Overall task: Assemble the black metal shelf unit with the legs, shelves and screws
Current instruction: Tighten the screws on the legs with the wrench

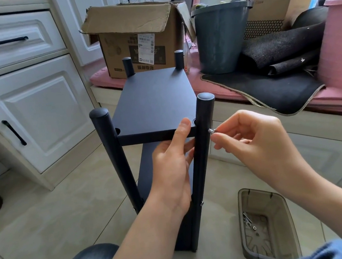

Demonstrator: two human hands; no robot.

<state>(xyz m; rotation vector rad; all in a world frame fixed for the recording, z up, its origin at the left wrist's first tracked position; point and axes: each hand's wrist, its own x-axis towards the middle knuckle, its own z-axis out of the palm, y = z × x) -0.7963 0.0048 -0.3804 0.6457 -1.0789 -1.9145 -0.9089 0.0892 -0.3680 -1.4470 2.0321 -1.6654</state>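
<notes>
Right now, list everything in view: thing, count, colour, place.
shelf unit: one, black, standing on the floor tiles, centre
legs: four, black, at the shelf corners
screw: one, silver, at the near right leg
parts bin: one, smoky clear, floor right, holding hardware
cardboard box: one, brown, behind the unit
bucket: one, grey, right of the box
cabinet: one, white, left
hands: left grips the top shelf's front edge; right pinches the screw
</notes>
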